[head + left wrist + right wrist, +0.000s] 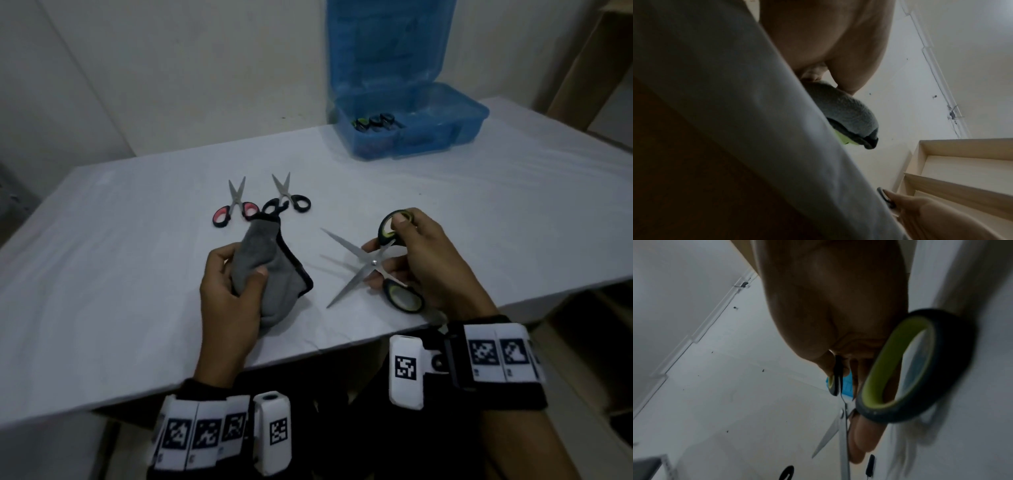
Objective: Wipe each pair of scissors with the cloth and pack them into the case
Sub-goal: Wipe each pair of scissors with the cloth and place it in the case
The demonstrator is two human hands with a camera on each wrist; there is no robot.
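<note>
Grey cloth (270, 270) is bunched in the left hand (229, 291), whose fingers curl round it above the white surface (102, 274). Just behind lie the pink-handled scissors (234, 205) and black-handled scissors (286, 197). The right hand (421, 260) grips the green-handled scissors (375, 262), blades spread. The blue case (411, 120) stands open, far right.

Three pairs of scissors lie outside the case: one with green-lined handles (383, 260), blades spread; one with pink-lined handles (234, 205); one with black handles (286, 197). Further scissor handles (375, 123) show inside the case, their number unclear. One grey cloth (270, 270). One blue case (428, 120), lid raised. One table (137, 274). Two hands: left hand (229, 291), right hand (424, 260).
</note>
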